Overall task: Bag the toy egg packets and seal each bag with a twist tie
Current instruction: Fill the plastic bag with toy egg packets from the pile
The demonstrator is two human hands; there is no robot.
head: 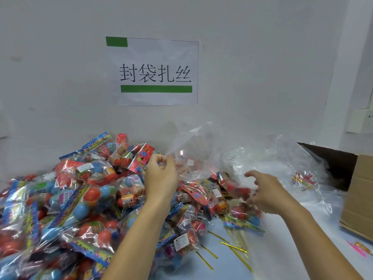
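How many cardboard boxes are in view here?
1: a cardboard box at the right edge of the table, beside the loose clear bags. It is partly cut off by the frame, so others may sit out of view.

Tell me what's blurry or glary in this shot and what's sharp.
In the head view, the right hand and the packets by its fingers are smeared by motion; the left hand, pinching the clear bag, is sharper. Glare glints off the bag and the toy egg packets. The wall sign reads crisply. Lighting is soft and even, and the wide lens bends the cardboard box at the edge.
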